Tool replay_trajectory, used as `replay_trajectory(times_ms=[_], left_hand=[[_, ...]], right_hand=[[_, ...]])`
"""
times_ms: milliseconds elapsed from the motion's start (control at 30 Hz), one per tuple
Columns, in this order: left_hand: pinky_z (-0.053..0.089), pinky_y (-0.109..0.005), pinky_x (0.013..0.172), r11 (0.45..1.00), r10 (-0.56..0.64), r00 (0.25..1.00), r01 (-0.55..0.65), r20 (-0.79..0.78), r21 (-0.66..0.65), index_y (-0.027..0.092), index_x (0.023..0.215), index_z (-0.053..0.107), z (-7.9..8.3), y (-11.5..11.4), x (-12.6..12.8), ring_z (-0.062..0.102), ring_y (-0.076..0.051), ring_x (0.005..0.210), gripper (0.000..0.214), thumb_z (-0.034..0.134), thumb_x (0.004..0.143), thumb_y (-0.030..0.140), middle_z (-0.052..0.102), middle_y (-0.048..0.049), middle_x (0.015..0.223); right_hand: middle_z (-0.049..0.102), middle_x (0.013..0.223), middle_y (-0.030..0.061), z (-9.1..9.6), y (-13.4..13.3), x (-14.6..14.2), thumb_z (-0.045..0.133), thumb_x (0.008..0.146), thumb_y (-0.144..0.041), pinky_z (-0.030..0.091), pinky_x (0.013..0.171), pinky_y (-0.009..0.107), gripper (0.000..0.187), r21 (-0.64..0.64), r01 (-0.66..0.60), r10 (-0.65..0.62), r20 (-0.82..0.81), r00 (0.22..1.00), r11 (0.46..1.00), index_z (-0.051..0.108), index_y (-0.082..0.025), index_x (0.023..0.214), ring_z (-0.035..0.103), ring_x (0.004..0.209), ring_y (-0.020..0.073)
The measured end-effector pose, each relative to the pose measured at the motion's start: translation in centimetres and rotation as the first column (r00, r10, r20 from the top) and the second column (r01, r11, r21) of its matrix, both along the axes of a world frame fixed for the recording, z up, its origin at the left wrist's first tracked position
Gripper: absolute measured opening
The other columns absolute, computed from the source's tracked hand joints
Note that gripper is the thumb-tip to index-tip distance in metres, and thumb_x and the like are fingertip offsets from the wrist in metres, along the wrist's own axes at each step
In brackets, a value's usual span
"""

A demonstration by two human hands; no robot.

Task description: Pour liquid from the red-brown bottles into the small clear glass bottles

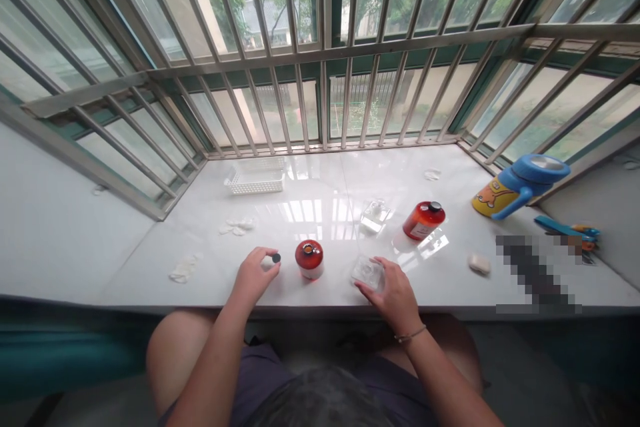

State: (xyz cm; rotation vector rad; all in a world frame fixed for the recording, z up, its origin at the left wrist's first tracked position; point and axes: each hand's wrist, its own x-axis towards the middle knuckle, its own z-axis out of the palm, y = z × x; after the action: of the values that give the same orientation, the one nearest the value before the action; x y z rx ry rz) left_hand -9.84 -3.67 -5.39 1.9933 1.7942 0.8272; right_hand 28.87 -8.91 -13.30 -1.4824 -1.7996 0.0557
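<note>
A small black bottle cap [277, 258] is pinched between the thumb and fingers of my left hand [254, 278]. Just right of it stands an amber-red bottle [309, 260] with its neck uncovered. My right hand [395, 288] has thumb and fingers closed around the sides of a clear, square glass-like container [367, 271] at the front of the white counter. Behind that lies a second clear container [375, 216], its exact kind hard to make out. Farther right is another amber-red bottle [423, 221] with a black cap on and a pale label.
A white plastic basket [256, 177] sits at the back left. Crumpled white pieces [237, 226] lie on the left. To the right are a blue and yellow flask [517, 185], a beige lump [479, 263] and a blue strap [560, 227]. Metal bars [325, 103] enclose the back.
</note>
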Motion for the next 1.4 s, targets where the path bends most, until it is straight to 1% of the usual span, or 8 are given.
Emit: replay_trajectory(times_ms=[133,267,333,433,633,1033,1167,1400], left_hand=[[0.063,-0.041,0.093,0.996,-0.091,0.994,0.09,0.053,0.019,0.026,0.107,0.075,3.3,-0.4,1.0,0.073,-0.025,0.105,0.02,0.067,0.088,0.029,0.077,-0.0045,0.114],[0.064,-0.039,0.088,0.983,-0.184,0.983,0.184,0.026,0.004,0.028,0.113,0.075,6.5,-0.9,2.0,0.075,-0.024,0.098,0.023,0.067,0.092,0.028,0.078,-0.0043,0.116],[0.064,-0.039,0.088,0.975,-0.22,0.975,0.22,0.006,0.014,0.028,0.117,0.076,7.5,-0.9,2.5,0.075,-0.024,0.096,0.025,0.067,0.093,0.029,0.079,-0.0048,0.116],[0.064,-0.038,0.092,0.964,-0.264,0.965,0.264,0.003,0.03,0.028,0.12,0.076,8.5,-0.7,2.9,0.076,-0.024,0.098,0.026,0.068,0.095,0.032,0.079,-0.0051,0.116],[0.064,-0.038,0.094,0.948,-0.319,0.948,0.319,-0.001,0.012,0.027,0.125,0.075,9.1,-0.1,3.7,0.076,-0.024,0.103,0.03,0.069,0.097,0.032,0.079,-0.0051,0.117],[0.063,-0.045,0.103,0.932,-0.362,0.932,0.362,0.0,0.004,0.03,0.139,0.067,11.1,0.6,5.7,0.076,-0.027,0.11,0.044,0.071,0.096,0.033,0.079,-0.0057,0.121],[0.062,-0.047,0.106,0.929,-0.37,0.929,0.37,0.018,0.02,0.03,0.14,0.068,10.8,0.7,6.4,0.075,-0.029,0.116,0.046,0.073,0.095,0.036,0.079,-0.0063,0.126],[0.061,-0.047,0.109,0.932,-0.363,0.928,0.361,0.081,0.033,0.031,0.135,0.071,9.2,0.4,6.7,0.073,-0.028,0.122,0.039,0.071,0.096,0.031,0.077,-0.0053,0.132]], right_hand=[[0.073,0.126,0.0181,0.0,0.0,0.0,0.07,0.094,-0.073,0.059,0.099,0.055,0.074,-0.005,-0.008,0.007,-0.023,1.0,1.0,0.055,-0.02,0.143,0.07,0.115,0.0368],[0.072,0.126,0.0178,0.0,0.0,0.0,0.071,0.094,-0.072,0.059,0.1,0.055,0.074,-0.022,-0.007,0.006,-0.037,0.999,1.0,0.055,-0.02,0.144,0.07,0.115,0.0369],[0.072,0.126,0.0177,-0.1,0.0,0.0,0.07,0.094,-0.072,0.059,0.1,0.056,0.074,-0.027,-0.004,0.003,-0.037,0.999,1.0,0.055,-0.021,0.144,0.07,0.115,0.037],[0.072,0.126,0.0178,-0.1,0.0,0.0,0.07,0.094,-0.073,0.059,0.1,0.056,0.074,-0.03,0.0,-0.001,-0.033,0.999,1.0,0.054,-0.021,0.143,0.07,0.114,0.0372],[0.072,0.125,0.0177,-0.3,0.0,0.1,0.071,0.094,-0.072,0.06,0.1,0.056,0.073,-0.025,0.0,-0.001,-0.031,1.0,1.0,0.054,-0.021,0.143,0.07,0.114,0.0368],[0.072,0.124,0.0178,0.0,-0.1,0.0,0.071,0.094,-0.071,0.061,0.098,0.056,0.072,-0.028,0.002,-0.003,-0.039,0.999,1.0,0.055,-0.021,0.142,0.071,0.113,0.0372],[0.072,0.124,0.0176,0.1,-0.1,0.0,0.071,0.094,-0.071,0.06,0.099,0.056,0.072,-0.027,0.004,-0.005,-0.037,0.999,1.0,0.055,-0.022,0.143,0.071,0.112,0.0373],[0.072,0.124,0.0175,0.0,-0.2,-0.1,0.072,0.093,-0.072,0.061,0.099,0.055,0.073,-0.036,0.015,-0.016,-0.036,0.999,0.999,0.055,-0.02,0.142,0.071,0.112,0.0368]])
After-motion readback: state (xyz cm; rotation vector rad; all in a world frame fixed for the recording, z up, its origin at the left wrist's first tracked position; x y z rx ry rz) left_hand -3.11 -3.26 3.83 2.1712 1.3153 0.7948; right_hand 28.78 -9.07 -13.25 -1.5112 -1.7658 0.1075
